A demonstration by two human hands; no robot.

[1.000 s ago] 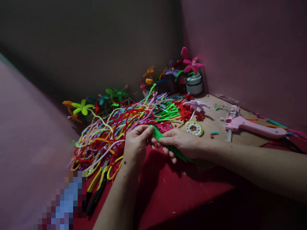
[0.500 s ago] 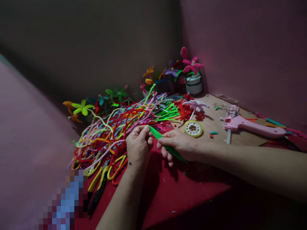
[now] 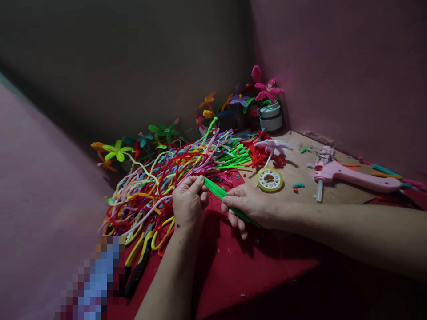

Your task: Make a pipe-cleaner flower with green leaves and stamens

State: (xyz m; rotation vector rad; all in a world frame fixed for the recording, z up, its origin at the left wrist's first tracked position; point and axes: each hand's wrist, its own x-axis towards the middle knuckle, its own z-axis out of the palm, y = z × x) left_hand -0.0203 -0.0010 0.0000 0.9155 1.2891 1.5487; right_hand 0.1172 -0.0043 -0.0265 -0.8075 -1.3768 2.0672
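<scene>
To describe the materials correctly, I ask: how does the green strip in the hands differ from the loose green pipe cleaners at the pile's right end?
The green strip is held by the left hand and right hand; the loose green pipe cleaners lie untouched. The strip looks flat and compact, while the pipe cleaners spread out as separate thin stems. Both are bright green.

A small craft corner is seen here, set where a pink painted wall (image 3: 340, 66) is met by a dark grey wall (image 3: 133, 58). Whether it is in a home or a shop cannot be told. It is shown by a big, messy heap of fuzzy, many-coloured craft stems (image 3: 187, 164), a pink plastic glue gun (image 3: 355, 174), yellow-and-black metal pliers (image 3: 144, 254) and a round, yellowish tape roll (image 3: 262, 180). A flat, bright green fuzzy strip (image 3: 215, 189) is being held. Bright fuzzy flowers (image 3: 268, 90) are kept behind.
</scene>
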